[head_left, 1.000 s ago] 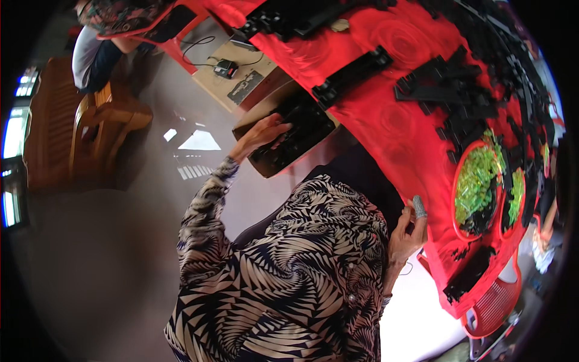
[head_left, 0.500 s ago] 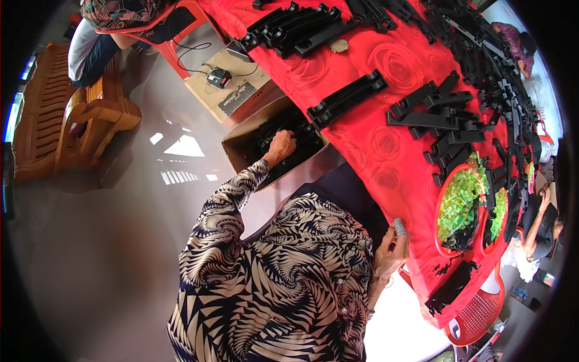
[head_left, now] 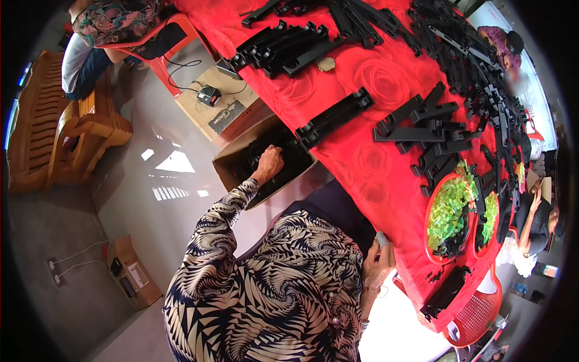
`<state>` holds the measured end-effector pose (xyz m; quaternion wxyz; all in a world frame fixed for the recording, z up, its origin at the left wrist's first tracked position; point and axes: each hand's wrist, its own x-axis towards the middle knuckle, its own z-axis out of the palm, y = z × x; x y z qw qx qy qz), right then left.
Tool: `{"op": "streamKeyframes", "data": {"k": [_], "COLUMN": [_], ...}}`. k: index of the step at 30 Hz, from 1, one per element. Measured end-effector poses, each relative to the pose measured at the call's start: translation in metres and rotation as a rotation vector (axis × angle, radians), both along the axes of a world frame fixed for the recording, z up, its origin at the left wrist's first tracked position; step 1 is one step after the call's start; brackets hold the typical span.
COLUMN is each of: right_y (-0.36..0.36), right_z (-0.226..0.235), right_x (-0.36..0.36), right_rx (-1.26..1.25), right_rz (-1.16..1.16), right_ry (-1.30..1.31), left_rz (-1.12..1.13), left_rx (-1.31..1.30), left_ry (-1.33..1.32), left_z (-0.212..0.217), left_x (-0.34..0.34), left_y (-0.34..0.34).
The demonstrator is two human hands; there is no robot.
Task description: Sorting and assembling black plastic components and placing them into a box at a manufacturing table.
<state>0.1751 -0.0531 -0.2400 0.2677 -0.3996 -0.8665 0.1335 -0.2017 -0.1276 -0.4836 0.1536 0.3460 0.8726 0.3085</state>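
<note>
My left hand (head_left: 269, 161) reaches down into an open cardboard box (head_left: 224, 175) beside the table. Its fingers are bent closed among black plastic parts (head_left: 289, 148), and whatever they grip is hidden. My right hand (head_left: 378, 263) rests at the near edge of the red rose-patterned tablecloth (head_left: 370, 192). One of its fingertips wears a grey wrap; the fingers are loosely bent and apart, with nothing visible in them. A pair of long black plastic bars (head_left: 335, 119) lies on the cloth by the box.
Stacked black bars (head_left: 422, 130) cover the table's far and right parts. Red-rimmed trays hold yellow-green clear pieces (head_left: 446, 208). A closed carton (head_left: 208, 114) carries a black device (head_left: 208, 95). A red chair (head_left: 476, 317), a wooden bench (head_left: 90, 133) and other people surround the table.
The view has shifted, bringing a wall corner and leaning cardboard into sight at lower left. My left hand stays in the box, my right at the table edge.
</note>
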Motion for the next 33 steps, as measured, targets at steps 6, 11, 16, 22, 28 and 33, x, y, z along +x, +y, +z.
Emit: {"op": "streamKeyframes", "data": {"k": [6,11,16,22,28,33], "right_y": [-0.003,-0.003,-0.004,-0.007,-0.008,-0.007], "right_z": [-0.001,-0.006,-0.006,-0.003,-0.008,-0.010], "right_x": [0.009,0.014,0.014,0.013,0.016,0.017], "right_rx": [0.035,0.018,0.019,-0.017,-0.004,0.055], "right_rz": [0.004,0.000,0.003,-0.014,-0.033,-0.015], "right_ry": [0.002,-0.030,-0.037,-0.021,-0.016,-0.060], "left_rz": [-0.026,0.007,0.021,-0.004,-0.012,0.019], "left_rx": [-0.083,-0.088,-0.166,-0.167,-0.174,-0.232], "left_ry": [-0.026,-0.021,0.019,0.077,0.047,0.027], "left_z": [-0.003,-0.002,-0.001,-0.009,-0.008,-0.005], "left_x": [0.002,0.004,0.001,-0.002,0.000,0.000], "left_y": [0.009,-0.003,-0.004,0.005,0.011,0.004]}}
